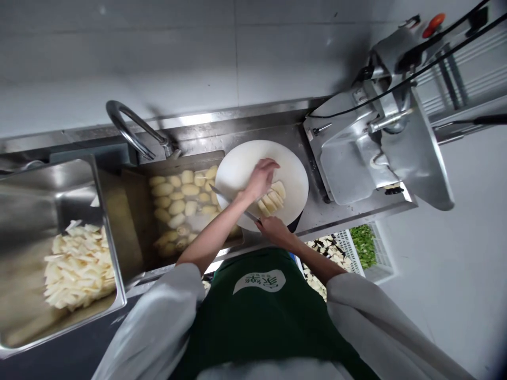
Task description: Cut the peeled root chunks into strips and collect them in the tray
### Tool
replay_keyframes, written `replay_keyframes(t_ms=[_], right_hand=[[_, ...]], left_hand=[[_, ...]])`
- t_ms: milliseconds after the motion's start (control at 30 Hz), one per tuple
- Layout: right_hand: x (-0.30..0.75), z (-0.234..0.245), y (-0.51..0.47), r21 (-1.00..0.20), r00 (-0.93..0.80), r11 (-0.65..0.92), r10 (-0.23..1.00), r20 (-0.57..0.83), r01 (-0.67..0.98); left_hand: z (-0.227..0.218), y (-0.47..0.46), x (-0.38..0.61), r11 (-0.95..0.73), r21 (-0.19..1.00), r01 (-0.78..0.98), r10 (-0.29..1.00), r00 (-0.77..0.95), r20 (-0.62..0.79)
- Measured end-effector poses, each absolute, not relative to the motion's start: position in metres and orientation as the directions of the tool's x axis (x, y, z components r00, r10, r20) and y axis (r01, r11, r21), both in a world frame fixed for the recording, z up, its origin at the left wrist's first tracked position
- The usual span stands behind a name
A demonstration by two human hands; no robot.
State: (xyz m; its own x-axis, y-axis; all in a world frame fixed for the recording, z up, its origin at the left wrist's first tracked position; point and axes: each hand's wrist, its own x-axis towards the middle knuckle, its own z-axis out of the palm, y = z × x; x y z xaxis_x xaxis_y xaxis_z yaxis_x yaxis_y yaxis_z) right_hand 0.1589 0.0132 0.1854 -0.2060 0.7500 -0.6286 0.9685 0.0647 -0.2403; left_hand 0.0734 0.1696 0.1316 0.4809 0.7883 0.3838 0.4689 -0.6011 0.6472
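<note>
A round white cutting board (233,163) lies at the right end of the sink. Thick pale potato slices (273,199) form a short row on it. My left hand (262,177) is over the board just beyond the slices, its fingers loosely bent and pointing right, with nothing visible in them. At the near edge of the board, my right hand (274,231) is closed around the handle of a kitchen knife (222,194). The blade points left, passing beneath my left forearm, which hides its middle.
Left of the board, peeled potatoes (176,207) sit in a water-filled sink below a faucet (132,126). A steel pan (99,211) at far left holds cut pale strips (79,264). A slicing machine (380,142) stands right. Crates with chopped green vegetables (363,245) and dark-skinned cubes (330,253) are below the counter.
</note>
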Motion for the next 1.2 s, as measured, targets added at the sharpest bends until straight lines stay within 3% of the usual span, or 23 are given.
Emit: replay_keyframes(t_ms=[100,200,267,333,433,533,600,700,867,967,1200], right_hand=[[0.158,0.182,0.001,-0.232,-0.178,0.032,0.745,-0.643,0.972],[0.16,0.179,-0.006,-0.273,-0.18,0.005,0.762,-0.621,0.962],[0.163,0.177,-0.008,-0.297,-0.181,-0.011,0.772,-0.61,0.955],[0.17,0.173,-0.009,-0.313,-0.168,-0.036,0.781,-0.602,0.949],[0.184,0.167,-0.01,-0.331,-0.142,-0.081,0.79,-0.596,0.94],[0.2,0.162,-0.01,-0.321,-0.089,-0.136,0.797,-0.598,0.937],[0.207,0.161,-0.01,-0.294,-0.044,-0.167,0.802,-0.596,0.941],[0.208,0.161,-0.01,-0.262,-0.017,-0.167,0.813,-0.581,0.951],[0.196,0.166,-0.016,-0.201,-0.012,-0.127,0.819,-0.573,0.971],[0.191,0.169,-0.022,-0.172,-0.026,-0.086,0.828,-0.56,0.981],[0.201,0.182,-0.024,-0.142,-0.198,0.145,0.826,-0.528,0.979]], left_hand=[[0.1,0.19,0.132,-0.679,0.611,0.408,0.602,0.785,0.146],[0.08,0.194,0.153,-0.646,0.598,0.475,0.537,0.839,-0.086],[0.083,0.198,0.147,-0.647,0.575,0.502,0.529,0.838,-0.136],[0.101,0.2,0.129,-0.677,0.562,0.476,0.543,0.838,-0.055],[0.138,0.189,0.082,-0.697,0.575,0.428,0.624,0.757,0.194],[0.156,0.151,0.03,-0.63,0.595,0.499,0.761,0.549,0.344],[0.144,0.117,0.005,-0.539,0.598,0.593,0.842,0.367,0.395],[0.099,0.072,-0.012,-0.434,0.602,0.67,0.886,0.199,0.418],[0.043,0.026,-0.026,-0.419,0.596,0.685,0.905,0.259,0.338],[0.04,0.012,-0.038,-0.454,0.613,0.647,0.891,0.315,0.328],[0.046,0.02,-0.022,-0.352,0.639,0.683,0.933,0.204,0.297]])
